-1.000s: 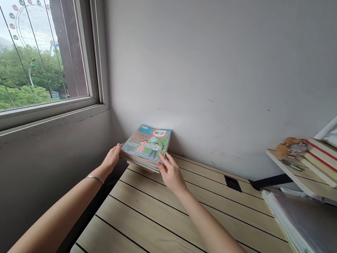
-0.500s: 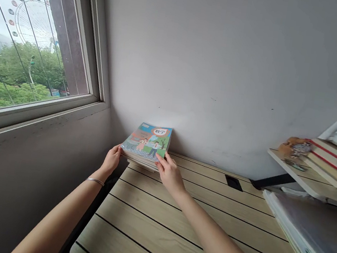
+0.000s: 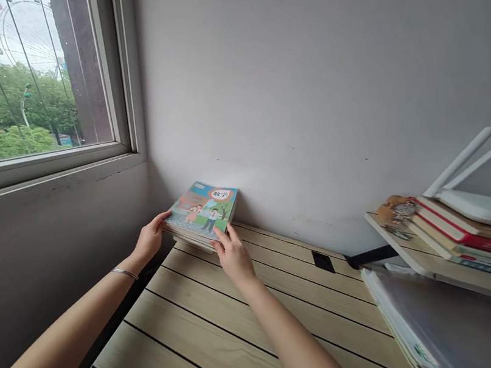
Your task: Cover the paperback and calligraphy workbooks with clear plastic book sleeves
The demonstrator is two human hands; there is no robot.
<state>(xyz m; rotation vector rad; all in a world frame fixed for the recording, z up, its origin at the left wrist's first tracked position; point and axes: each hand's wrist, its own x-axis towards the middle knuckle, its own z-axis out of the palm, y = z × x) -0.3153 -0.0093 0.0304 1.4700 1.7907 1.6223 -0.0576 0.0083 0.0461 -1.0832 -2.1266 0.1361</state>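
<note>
A stack of textbooks (image 3: 200,209) lies at the far left corner of the slatted desk (image 3: 209,301), close to the wall. The top one has a colourful cover with two cartoon children, a tree and an oval title label. My left hand (image 3: 149,237), with a silver bangle at the wrist, grips the stack's left front corner. At the right front corner is my right hand (image 3: 234,256), its thumb low on the front edge and fingers along the right side and cover. The stack's underside is hidden.
A raised shelf (image 3: 410,252) on the right carries a book pile (image 3: 464,232), a white router (image 3: 486,208) and small figurines (image 3: 396,209). Below it lie plastic folders (image 3: 427,328). A black cable hole (image 3: 323,261) sits near the wall. The window (image 3: 27,65) is on the left.
The camera view has turned slightly right, so everything appears shifted left and more of the router shows. Both hands keep the same hold on the stack.
</note>
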